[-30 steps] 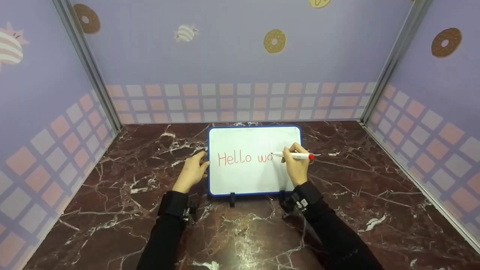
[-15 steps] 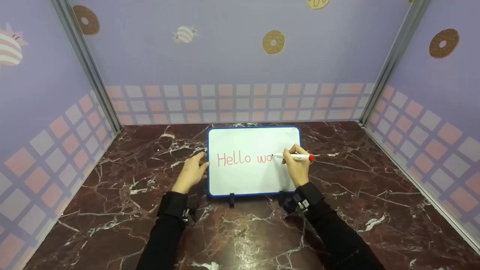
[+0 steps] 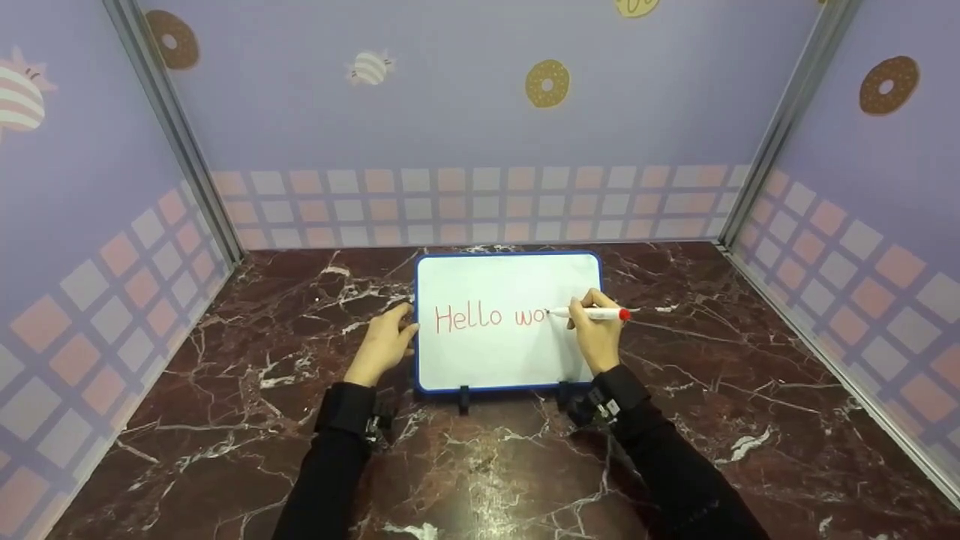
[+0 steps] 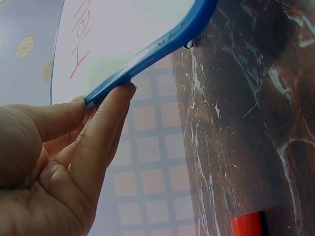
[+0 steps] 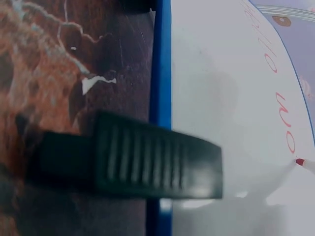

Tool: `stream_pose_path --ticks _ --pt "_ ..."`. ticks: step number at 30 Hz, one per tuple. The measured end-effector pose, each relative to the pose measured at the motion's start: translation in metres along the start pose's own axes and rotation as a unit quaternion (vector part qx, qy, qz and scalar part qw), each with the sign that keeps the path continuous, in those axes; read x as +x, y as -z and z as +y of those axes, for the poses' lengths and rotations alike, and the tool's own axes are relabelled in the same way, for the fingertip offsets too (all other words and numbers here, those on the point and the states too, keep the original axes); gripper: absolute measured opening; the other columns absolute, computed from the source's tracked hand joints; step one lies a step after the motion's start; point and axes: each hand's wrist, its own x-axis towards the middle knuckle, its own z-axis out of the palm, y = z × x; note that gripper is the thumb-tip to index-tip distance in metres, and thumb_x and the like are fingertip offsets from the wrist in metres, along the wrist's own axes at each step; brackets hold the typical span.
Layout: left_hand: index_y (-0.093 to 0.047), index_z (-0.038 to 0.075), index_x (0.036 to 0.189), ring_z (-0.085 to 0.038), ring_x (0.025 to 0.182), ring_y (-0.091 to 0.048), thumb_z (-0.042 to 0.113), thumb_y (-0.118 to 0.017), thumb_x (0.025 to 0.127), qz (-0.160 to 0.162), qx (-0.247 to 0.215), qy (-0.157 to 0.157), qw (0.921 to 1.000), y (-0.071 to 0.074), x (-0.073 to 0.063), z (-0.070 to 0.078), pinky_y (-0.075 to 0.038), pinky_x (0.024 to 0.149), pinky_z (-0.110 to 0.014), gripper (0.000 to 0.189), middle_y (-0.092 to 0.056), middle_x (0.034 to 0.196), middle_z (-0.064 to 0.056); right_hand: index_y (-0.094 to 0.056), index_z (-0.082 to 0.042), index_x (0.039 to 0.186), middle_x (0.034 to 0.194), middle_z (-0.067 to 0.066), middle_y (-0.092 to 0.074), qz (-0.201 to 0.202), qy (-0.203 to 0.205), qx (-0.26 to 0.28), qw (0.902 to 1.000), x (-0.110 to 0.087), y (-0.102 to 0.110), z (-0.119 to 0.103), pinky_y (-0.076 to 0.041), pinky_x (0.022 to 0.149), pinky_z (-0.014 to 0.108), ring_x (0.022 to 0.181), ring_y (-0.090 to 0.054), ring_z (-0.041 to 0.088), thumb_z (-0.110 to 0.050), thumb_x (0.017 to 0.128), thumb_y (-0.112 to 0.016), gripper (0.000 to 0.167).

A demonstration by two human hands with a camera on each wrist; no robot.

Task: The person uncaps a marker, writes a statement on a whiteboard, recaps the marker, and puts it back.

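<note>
- While the left hand (image 3: 381, 343) pinches the blue rim at the 9 o'clock side of the whiteboard (image 3: 495, 360), thumb lies in front and fingers behind; gap no wider than the rim.
- Left forearm, black sleeve (image 3: 326, 472), slants up from below, aimed between 12 and 1 o'clock.
- Right hand (image 3: 598, 337) at board's 3 o'clock, fingers curled round a white marker (image 3: 606, 313) in a writing grip.
- Right forearm aimed toward 11 o'clock.
- Marker lies nearly level: red end toward 3 o'clock, tip toward 9, just beside the final "o"; contact with the surface, cannot tell.
- Red lettering (image 3: 469, 318), "Hello wo", runs across the board's middle.
- Black supports at board's 5 and 7 o'clock (image 3: 463, 400), on dark marbled table (image 3: 225, 390).
- Left wrist view: red cylindrical piece (image 4: 247, 226) at 5 o'clock.
</note>
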Motion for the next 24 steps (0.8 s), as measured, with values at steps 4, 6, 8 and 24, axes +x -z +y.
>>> stream_pose_path --ticks 4,6,8,24 --pt "-0.049 -0.007 0.136 -0.037 0.090 -0.070 0.003 -0.051 0.101 -0.002 0.000 0.001 1.0000 0.0001 -0.0001 -0.0003 -0.064 0.077 -0.040 0.036 -0.062 0.121 -0.034 -0.040 0.018 0.061 0.053 0.036 -0.051 -0.006 -0.001 0.000 1.0000 -0.0009 0.0021 0.0013 -0.031 0.041 0.012 0.041 -0.051 0.011 0.016 0.083 -0.054 0.026" --pt "-0.049 -0.007 0.136 -0.037 0.090 -0.070 0.003 -0.051 0.101 -0.002 0.000 0.001 1.0000 0.0000 -0.0002 -0.0004 -0.064 0.077 -0.041 0.036 -0.062 0.121 -0.034 -0.040 0.018 0.061 0.052 0.035 -0.050 -0.009 -0.003 0.005 0.9999 -0.0017 0.0030 0.0022 -0.031 0.040 0.012 0.040 -0.051 0.010 0.017 0.083 -0.054 0.026" --pt "-0.049 -0.007 0.136 -0.036 0.089 -0.070 0.003 -0.051 0.101 -0.002 0.001 0.000 1.0000 -0.0001 -0.0003 -0.0002 -0.064 0.077 -0.042 0.036 -0.062 0.120 -0.034 -0.040 0.018 0.060 0.051 0.035 -0.049 -0.012 -0.004 0.009 0.9999 -0.0023 0.0036 0.0027 -0.030 0.040 0.012 0.039 -0.050 0.010 0.017 0.082 -0.053 0.026" --pt "-0.049 -0.007 0.135 -0.037 0.088 -0.069 0.003 -0.052 0.101 -0.002 0.003 0.001 1.0000 0.0003 0.0001 0.0005 -0.064 0.077 -0.044 0.036 -0.063 0.119 -0.034 -0.043 0.017 0.066 0.057 0.037 -0.052 0.017 0.000 0.025 0.9995 -0.0003 0.0015 0.0039 -0.031 0.042 0.013 0.046 -0.055 0.011 0.013 0.088 -0.056 0.027"
